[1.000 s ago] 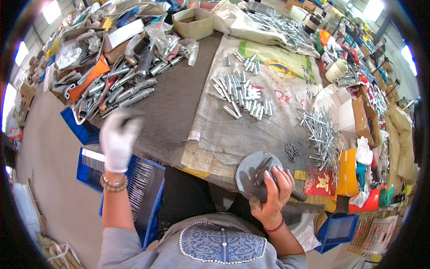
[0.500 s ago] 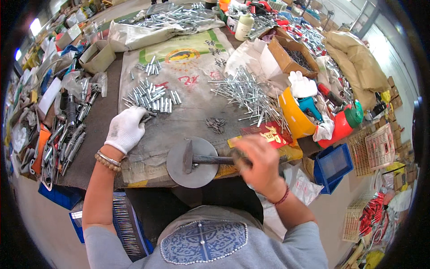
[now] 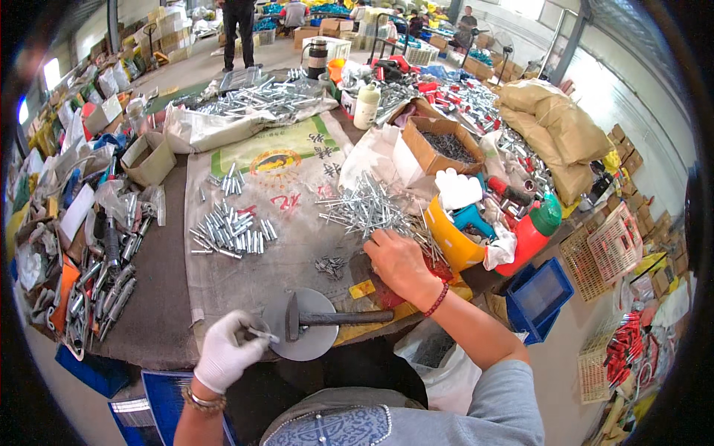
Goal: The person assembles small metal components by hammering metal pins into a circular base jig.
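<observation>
My left hand (image 3: 229,352), in a white glove, is closed in a pinch on a small metal sleeve (image 3: 264,336) at the left edge of a round metal plate (image 3: 318,348). Across that plate lies a hammer (image 3: 342,318), its head on the plate and its handle pointing right. My bare right hand (image 3: 404,264) rests at the near edge of a pile of thin metal rods (image 3: 364,204), fingers curled down and tips hidden. Several loose metal sleeves (image 3: 232,229) lie on the sacking to the left. Small dark metal pieces (image 3: 329,266) sit between the hands.
On the right stand a yellow container (image 3: 454,241) with gloves and a red bottle (image 3: 526,241) with a green top. A cardboard box (image 3: 439,149) of dark small parts is behind. Metal tools (image 3: 111,290) crowd the left side. A person (image 3: 239,33) stands beyond the table.
My left hand has drawn back from the sleeve pile to the plate with a sleeve. My right hand has gone from near the hammer handle to the rods. The view has tilted upward.
</observation>
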The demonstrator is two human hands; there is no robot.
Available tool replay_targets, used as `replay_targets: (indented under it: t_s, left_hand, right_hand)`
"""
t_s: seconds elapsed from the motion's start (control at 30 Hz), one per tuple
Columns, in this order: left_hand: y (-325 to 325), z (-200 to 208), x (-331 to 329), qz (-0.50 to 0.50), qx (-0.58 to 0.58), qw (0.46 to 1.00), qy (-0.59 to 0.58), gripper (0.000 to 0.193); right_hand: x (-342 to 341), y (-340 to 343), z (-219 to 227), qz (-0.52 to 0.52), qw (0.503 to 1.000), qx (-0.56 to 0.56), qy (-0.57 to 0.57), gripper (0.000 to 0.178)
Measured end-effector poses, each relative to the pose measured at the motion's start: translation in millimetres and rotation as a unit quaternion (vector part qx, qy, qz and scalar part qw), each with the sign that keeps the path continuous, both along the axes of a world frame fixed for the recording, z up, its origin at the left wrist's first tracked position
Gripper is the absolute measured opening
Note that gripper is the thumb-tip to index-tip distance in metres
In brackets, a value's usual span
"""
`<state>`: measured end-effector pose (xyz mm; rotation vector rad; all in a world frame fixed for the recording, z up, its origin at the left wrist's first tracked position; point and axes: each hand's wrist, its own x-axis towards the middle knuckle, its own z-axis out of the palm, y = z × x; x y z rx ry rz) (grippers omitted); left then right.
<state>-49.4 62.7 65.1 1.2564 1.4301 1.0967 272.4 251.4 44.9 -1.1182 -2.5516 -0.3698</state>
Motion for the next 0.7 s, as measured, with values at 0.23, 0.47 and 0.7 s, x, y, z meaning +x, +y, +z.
replay_targets:
  t_s: [0.23, 0.47, 0.7]
  left_hand:
    - [-20, -30, 8, 0.010, 0.032, 0.994, 0.108, 0.019]
    - [-11, -27, 10, -0.003, 0.166, 0.938, 0.303, 0.019]
    - [-10, -27, 13, 0.015, 0.165, 0.934, 0.316, 0.017]
  right_hand:
    - [-12, -25, 12, 0.077, 0.994, -0.015, 0.071, 0.012]
    - [-42, -105, 26, 0.133, 0.965, -0.150, 0.168, 0.025]
    - [-61, -125, 6, 0.155, 0.949, -0.194, 0.193, 0.026]
